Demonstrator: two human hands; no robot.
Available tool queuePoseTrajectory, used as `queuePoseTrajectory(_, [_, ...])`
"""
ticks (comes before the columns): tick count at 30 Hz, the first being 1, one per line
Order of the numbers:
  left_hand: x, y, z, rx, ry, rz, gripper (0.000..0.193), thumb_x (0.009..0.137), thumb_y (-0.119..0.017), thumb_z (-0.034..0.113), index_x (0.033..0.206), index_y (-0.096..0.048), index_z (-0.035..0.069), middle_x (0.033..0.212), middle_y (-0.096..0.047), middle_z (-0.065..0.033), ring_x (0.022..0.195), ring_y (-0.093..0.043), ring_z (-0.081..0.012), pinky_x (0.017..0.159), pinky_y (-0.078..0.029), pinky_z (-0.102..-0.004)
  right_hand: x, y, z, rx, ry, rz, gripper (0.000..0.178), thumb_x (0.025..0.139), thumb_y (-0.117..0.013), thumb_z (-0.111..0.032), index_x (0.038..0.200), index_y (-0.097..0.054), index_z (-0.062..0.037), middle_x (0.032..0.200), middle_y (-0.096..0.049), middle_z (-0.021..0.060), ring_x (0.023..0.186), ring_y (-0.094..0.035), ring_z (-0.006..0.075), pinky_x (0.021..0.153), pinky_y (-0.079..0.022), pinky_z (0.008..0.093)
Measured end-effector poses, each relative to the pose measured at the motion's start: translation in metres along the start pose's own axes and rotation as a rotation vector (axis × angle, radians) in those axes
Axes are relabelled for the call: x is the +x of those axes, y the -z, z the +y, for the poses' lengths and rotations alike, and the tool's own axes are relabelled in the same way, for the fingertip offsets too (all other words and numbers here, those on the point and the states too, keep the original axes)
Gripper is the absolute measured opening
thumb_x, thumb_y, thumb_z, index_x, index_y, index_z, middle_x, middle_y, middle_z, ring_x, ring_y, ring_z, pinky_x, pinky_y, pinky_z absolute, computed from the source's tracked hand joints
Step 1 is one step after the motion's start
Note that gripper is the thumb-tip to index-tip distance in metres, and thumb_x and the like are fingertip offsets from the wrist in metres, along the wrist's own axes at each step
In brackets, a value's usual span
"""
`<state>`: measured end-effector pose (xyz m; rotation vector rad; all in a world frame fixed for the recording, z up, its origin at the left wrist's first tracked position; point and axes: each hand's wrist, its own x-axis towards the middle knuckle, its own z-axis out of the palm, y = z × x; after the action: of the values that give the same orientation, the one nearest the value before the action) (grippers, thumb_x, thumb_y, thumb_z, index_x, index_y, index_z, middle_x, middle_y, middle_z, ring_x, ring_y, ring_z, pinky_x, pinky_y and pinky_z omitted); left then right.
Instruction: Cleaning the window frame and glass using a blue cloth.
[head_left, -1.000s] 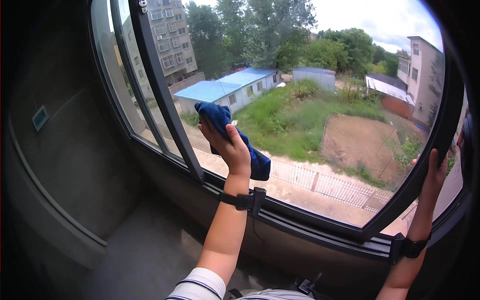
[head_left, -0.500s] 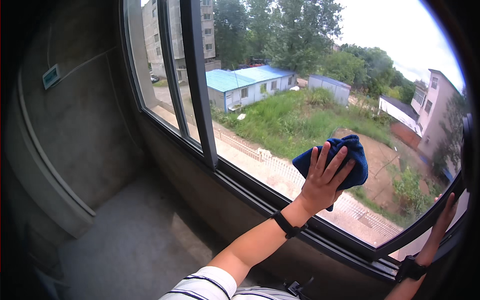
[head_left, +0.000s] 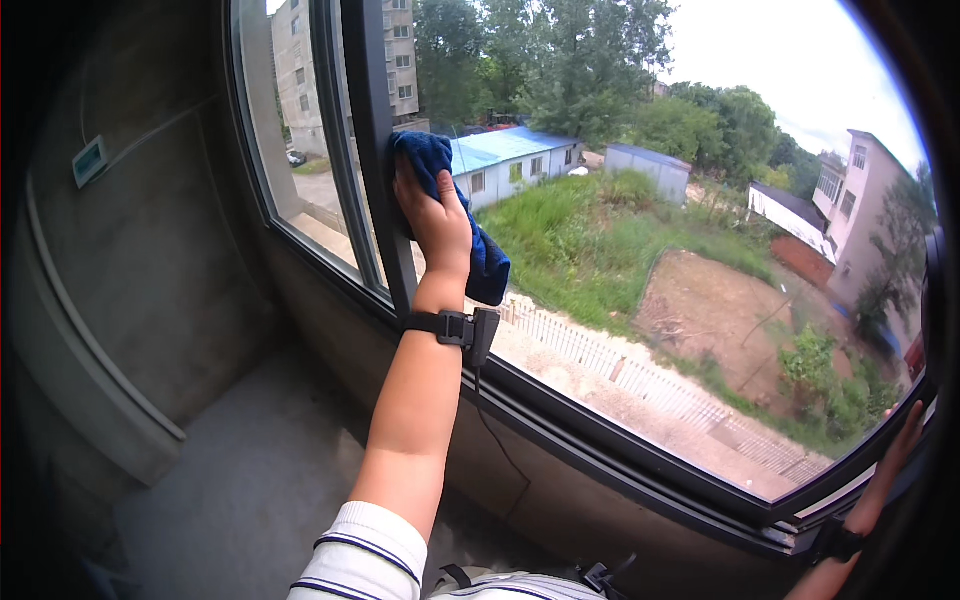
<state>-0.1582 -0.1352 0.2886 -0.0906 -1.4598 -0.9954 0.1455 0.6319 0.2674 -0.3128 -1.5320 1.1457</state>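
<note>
My left hand [head_left: 436,222] presses a dark blue cloth [head_left: 490,270] against the window glass, right beside the dark upright bar [head_left: 372,130] of the frame. Its fingers curl over the cloth, part of which hangs down past the wrist. A black strap with a small box circles that wrist. At the far right edge, my right hand [head_left: 903,440] grips the dark side frame [head_left: 850,480] of the pane; dimness there hides part of it.
A dark sill track [head_left: 600,460] runs along the window's bottom. To the left, a grey wall [head_left: 130,260] carries a small switch plate [head_left: 90,161] above the concrete floor [head_left: 230,480]. Outside are grass, a pale fence and low blue-roofed buildings [head_left: 520,155].
My left hand has carried the blue cloth leftward and up across the glass to the upright bar. My right hand stays at the right side frame, and the view has shifted slightly.
</note>
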Motion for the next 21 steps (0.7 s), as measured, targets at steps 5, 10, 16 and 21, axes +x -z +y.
queuePoseTrajectory(5, [-0.069,-0.005,0.021,0.059,-0.139,-0.059,0.061,0.103,-0.049,0.028,0.152,-0.028,-0.002,0.159,-0.024,-0.0240,0.148,-0.016,-0.0468,0.120,-0.016,-0.0539,-0.014,-0.011,-0.012,-0.008,0.049,0.042,0.055,0.095,-0.057,-0.060,0.094,-0.060,-0.0052,0.075,-0.059,0.0025,0.062,-0.060,0.0118,0.056,-0.046,0.0244])
queuePoseTrajectory(10, [-0.174,0.000,0.134,-0.164,-0.504,-0.415,0.060,0.091,-0.063,0.021,0.146,-0.045,0.003,0.158,-0.028,-0.0219,0.146,-0.016,-0.0527,0.117,-0.019,-0.0592,-0.024,-0.021,-0.021,-0.006,0.053,0.069,0.055,0.095,-0.056,-0.060,0.094,-0.060,-0.0050,0.073,-0.059,0.0024,0.061,-0.059,0.0119,0.056,-0.046,0.0245])
queuePoseTrajectory(16, [-0.189,-0.034,0.227,-0.408,-0.953,-0.760,0.060,0.089,-0.054,0.009,0.146,-0.048,0.024,0.161,-0.030,0.0012,0.148,-0.027,-0.0319,0.116,-0.033,-0.0511,-0.026,-0.016,-0.022,-0.131,0.055,0.002,0.057,0.096,-0.052,-0.062,0.095,-0.058,-0.0059,0.074,-0.059,0.0031,0.059,-0.058,0.0119,0.055,-0.045,0.0258])
queuePoseTrajectory(21, [-0.082,-0.037,0.191,-0.217,-0.826,-0.498,0.063,0.080,-0.069,0.011,0.141,-0.055,0.019,0.160,-0.031,-0.0040,0.146,-0.029,-0.0392,0.116,-0.032,-0.0527,-0.025,-0.015,-0.016,-0.133,0.091,-0.003,0.056,0.096,-0.053,-0.062,0.096,-0.057,-0.0064,0.073,-0.058,0.0023,0.059,-0.057,0.0114,0.055,-0.045,0.0251])
